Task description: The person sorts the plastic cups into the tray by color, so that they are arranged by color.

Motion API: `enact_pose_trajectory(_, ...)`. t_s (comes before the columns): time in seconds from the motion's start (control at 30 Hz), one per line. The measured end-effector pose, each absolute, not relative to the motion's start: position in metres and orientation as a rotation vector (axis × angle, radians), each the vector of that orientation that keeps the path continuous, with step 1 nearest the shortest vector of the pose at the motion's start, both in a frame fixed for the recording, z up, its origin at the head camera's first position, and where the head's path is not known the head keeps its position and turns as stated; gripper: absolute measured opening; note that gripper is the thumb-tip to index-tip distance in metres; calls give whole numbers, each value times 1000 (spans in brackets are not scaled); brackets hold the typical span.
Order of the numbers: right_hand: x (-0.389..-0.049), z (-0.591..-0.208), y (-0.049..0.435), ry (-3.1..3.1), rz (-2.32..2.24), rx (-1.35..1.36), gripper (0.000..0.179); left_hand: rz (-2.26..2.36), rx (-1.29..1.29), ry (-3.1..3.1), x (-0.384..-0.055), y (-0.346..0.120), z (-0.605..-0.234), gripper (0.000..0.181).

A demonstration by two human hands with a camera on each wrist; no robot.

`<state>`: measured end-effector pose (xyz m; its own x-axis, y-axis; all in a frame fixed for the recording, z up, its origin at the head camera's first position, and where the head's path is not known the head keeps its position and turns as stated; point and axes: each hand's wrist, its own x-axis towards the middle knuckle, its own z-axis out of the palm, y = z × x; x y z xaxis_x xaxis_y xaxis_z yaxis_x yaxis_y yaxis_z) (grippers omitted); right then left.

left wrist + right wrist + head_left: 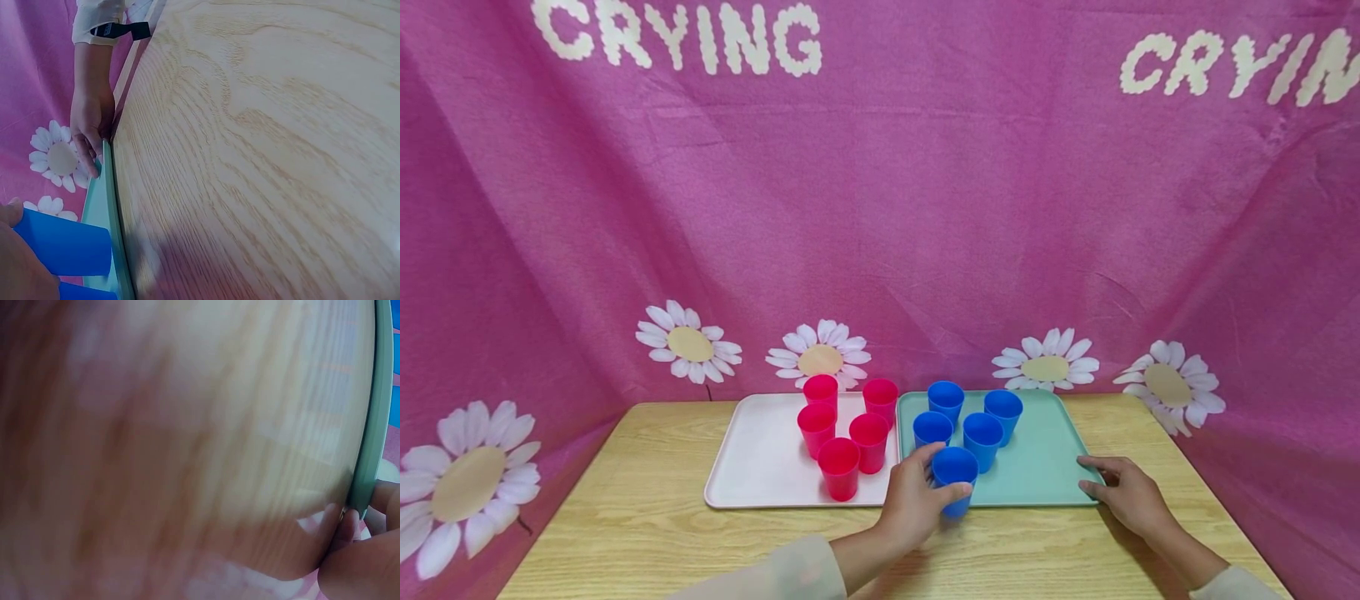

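Note:
In the head view my left hand (913, 500) grips a blue cup (955, 471) at the front edge of the green tray (1045, 475), thumb on its near side. The left wrist view shows this blue cup (65, 240) as well, its base above the tray. Several other blue cups (983, 437) stand upright on the green tray behind it. My right hand (1131, 496) pinches the front right corner of the green tray. In the right wrist view its fingers sit around the tray's rim (369, 456).
Left of the green tray, touching or nearly so, lies a white tray (752, 467) with several red cups (838, 471) upright. Both trays rest on a wooden table (647, 475). A pink cloth (880, 208) with flowers hangs behind and along the sides.

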<state>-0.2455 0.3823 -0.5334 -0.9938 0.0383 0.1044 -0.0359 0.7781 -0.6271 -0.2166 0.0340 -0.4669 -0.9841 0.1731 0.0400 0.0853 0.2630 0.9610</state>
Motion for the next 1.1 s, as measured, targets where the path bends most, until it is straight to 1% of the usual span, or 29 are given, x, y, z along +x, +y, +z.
enact_pose_trajectory(0.67,-246,-534,382,-2849,1010,-9,42,1835,199,2483,-228,49,-474,71)
enact_pose_trajectory(1.1,-246,-533,382,-2872,1044,-25,43,1810,190,2540,-230,55,-472,68)
